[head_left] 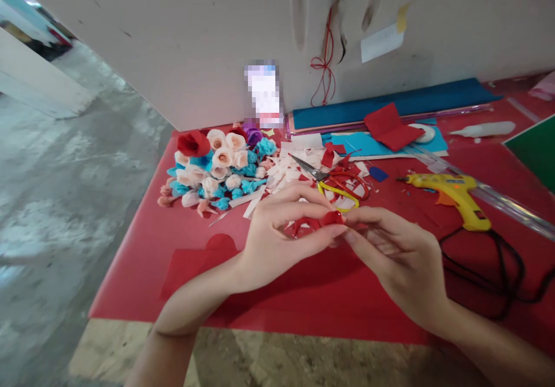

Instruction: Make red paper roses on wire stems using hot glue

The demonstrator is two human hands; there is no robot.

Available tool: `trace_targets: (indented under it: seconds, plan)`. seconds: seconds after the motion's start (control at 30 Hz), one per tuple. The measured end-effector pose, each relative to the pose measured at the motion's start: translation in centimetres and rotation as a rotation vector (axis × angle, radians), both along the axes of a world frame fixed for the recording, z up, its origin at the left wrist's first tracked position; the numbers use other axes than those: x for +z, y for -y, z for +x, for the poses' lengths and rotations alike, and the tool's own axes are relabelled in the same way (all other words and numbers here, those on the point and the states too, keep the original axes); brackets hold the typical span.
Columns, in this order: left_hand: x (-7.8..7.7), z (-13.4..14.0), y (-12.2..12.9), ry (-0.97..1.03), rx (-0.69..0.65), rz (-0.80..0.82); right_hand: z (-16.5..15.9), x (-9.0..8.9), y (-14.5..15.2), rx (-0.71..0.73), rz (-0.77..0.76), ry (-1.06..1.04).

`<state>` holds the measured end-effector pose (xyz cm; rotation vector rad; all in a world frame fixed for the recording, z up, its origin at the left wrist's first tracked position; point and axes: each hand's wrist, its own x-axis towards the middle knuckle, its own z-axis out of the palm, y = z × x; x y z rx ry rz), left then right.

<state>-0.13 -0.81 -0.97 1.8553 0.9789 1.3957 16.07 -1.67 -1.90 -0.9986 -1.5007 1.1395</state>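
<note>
While both hands pinch the red paper strip (318,223) above the red table (130,283), the left hand (277,231) should keep the coil tight as the right hand (399,260) winds evenly.

Paper flowers (217,167) left on table (130,283); scissors (333,181) centre (behind hands); glue gun (455,193) right.

I see soft, matt red crepe paper (318,223) pinched in my fingers, a smooth matt red sheet (269,300) over the table, a glossy yellow plastic glue gun (455,193), and metal-bladed scissors (323,180).
</note>
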Motion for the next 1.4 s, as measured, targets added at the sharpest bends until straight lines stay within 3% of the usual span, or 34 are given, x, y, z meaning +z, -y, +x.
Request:
trace_targets:
  seconds: [0.3,0.7,0.93,1.07,1.4]
  plan:
    - [0.2,-0.2,0.0,0.040,-0.038,-0.115,0.2,0.2,-0.5,0.147,-0.132,-0.127]
    - [0.0,-0.3,-0.2,-0.011,-0.083,-0.207,0.3,0.4,-1.1,0.223,-0.324,-0.197]
    - [0.1,-0.1,-0.3,0.077,-0.120,-0.250,0.5,0.1,-1.1,0.166,-0.298,-0.211]
    - [-0.3,0.0,-0.3,0.098,-0.104,-0.182,0.4,-0.3,-0.7,0.171,-0.347,-0.283]
    - [-0.6,0.3,-0.2,0.084,-0.021,-0.138,-0.2,-0.4,-0.3,0.099,-0.177,-0.230]
